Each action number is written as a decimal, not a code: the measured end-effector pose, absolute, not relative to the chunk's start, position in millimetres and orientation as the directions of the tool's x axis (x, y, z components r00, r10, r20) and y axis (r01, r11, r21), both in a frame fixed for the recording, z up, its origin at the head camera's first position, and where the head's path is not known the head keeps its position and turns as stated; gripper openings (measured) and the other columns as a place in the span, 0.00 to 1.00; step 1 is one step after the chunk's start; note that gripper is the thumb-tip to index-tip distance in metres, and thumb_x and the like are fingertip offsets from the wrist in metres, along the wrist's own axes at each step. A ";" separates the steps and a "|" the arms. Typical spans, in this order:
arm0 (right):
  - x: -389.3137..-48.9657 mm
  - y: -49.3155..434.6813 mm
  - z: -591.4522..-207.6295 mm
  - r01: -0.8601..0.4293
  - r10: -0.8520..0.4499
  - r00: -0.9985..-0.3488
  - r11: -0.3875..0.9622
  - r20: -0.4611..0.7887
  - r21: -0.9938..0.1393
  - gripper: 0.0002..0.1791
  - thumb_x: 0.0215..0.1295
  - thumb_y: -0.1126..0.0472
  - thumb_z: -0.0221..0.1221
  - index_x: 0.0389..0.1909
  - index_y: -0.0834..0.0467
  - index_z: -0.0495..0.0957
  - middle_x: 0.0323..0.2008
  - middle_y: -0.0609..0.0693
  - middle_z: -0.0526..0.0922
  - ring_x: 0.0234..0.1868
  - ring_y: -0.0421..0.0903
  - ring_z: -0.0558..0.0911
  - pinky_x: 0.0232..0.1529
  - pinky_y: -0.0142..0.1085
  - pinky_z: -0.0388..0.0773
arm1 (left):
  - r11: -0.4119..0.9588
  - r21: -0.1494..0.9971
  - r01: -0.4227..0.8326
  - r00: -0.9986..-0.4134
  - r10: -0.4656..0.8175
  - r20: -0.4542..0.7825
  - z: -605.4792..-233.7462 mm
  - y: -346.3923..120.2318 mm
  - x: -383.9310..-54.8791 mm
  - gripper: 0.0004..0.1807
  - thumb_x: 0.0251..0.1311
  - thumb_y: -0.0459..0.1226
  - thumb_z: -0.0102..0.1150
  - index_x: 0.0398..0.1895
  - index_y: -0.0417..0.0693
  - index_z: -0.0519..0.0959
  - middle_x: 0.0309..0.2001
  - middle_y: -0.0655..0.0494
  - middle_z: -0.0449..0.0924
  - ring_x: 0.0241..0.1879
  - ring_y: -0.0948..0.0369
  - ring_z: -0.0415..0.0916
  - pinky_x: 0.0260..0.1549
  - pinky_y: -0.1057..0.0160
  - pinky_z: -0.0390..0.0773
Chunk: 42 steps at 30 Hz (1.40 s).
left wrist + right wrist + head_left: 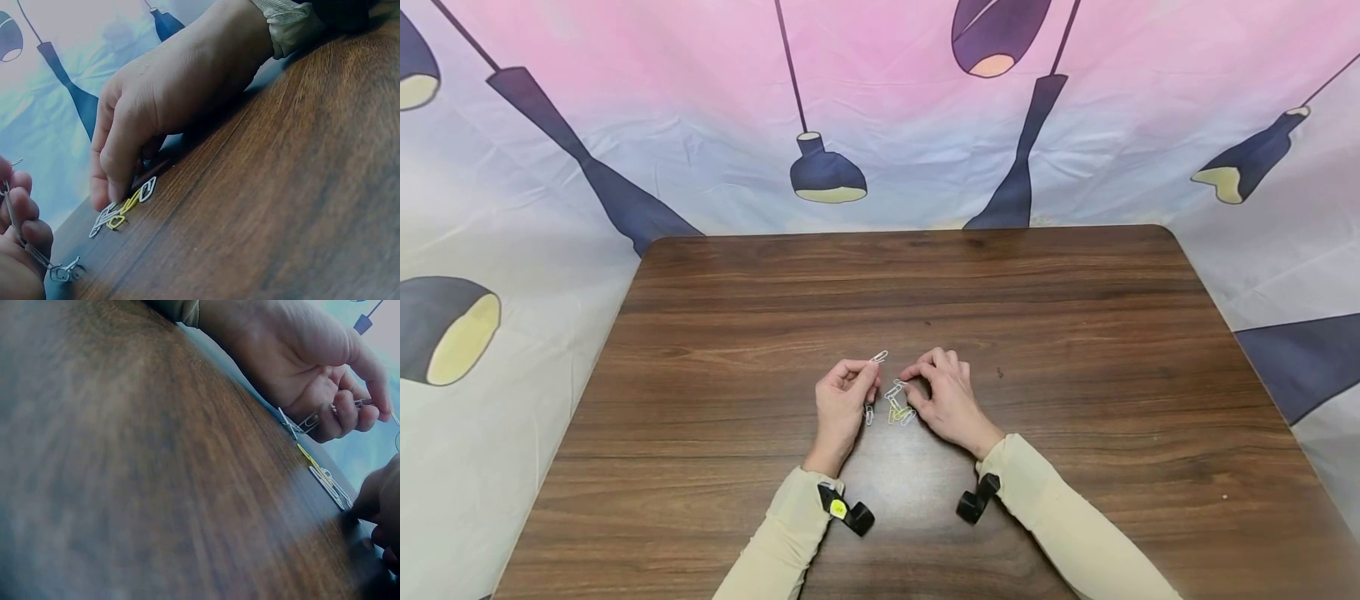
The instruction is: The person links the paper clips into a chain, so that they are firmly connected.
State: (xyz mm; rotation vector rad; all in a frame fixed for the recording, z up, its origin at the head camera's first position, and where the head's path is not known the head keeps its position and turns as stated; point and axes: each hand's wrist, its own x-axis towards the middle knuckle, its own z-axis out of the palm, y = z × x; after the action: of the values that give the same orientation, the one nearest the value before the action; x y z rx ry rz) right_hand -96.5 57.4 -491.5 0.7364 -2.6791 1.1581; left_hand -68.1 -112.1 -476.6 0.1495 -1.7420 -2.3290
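My left hand [842, 404] pinches a silver paper clip [880, 357] between thumb and forefinger, its end sticking out past the fingertips. Linked to it, a chain of clips [39, 255] runs down across the curled fingers, and its lower end [869, 415] reaches the tabletop. Beside it, my right hand [951, 404] has thumb and forefinger on a silver clip [900, 382] at the far edge of a small loose group. In that group lie several silver clips [892, 390] and yellow clips [131, 203], overlapping one another.
The brown wood-grain table [737, 317] extends around both hands. Behind it hangs a cloth backdrop [910, 158] printed with dark lamps. A small black camera [857, 518] is strapped to the left wrist and another [972, 506] to the right.
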 end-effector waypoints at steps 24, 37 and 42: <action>-95.8 60.6 -491.9 -0.517 -0.412 -0.853 0.592 0.319 -0.618 0.06 0.59 0.55 0.68 0.32 0.51 0.82 0.41 0.46 0.72 0.43 0.48 0.67 0.44 0.46 0.59 | -0.196 0.980 0.044 -0.976 -0.218 0.000 -475.4 -112.4 -67.7 0.09 0.62 0.29 0.62 0.37 0.26 0.77 0.20 0.51 0.74 0.17 0.66 0.69 0.15 0.74 0.67; -93.4 58.9 -492.6 -0.538 -0.446 -0.839 0.587 0.312 -0.605 0.06 0.61 0.61 0.64 0.29 0.52 0.75 0.42 0.49 0.71 0.44 0.50 0.66 0.48 0.51 0.57 | -0.199 0.979 0.042 -0.976 -0.218 -0.002 -475.9 -113.5 -68.0 0.07 0.62 0.27 0.61 0.36 0.27 0.77 0.19 0.53 0.74 0.17 0.67 0.68 0.14 0.74 0.66; -96.0 60.4 -495.5 -0.575 -0.400 -0.812 0.424 0.425 -0.700 0.08 0.62 0.66 0.62 0.31 0.54 0.71 0.39 0.47 0.76 0.44 0.48 0.72 0.48 0.50 0.58 | -0.188 0.981 0.043 -0.974 -0.227 -0.001 -476.4 -113.3 -68.2 0.09 0.62 0.28 0.62 0.36 0.25 0.76 0.18 0.55 0.74 0.17 0.68 0.69 0.15 0.75 0.67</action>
State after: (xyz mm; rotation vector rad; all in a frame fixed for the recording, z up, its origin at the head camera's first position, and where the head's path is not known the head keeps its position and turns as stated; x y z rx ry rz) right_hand -96.0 60.4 -495.5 0.8607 -2.4815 1.3360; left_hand -68.2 -113.3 -476.4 0.2170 -1.8791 -2.2838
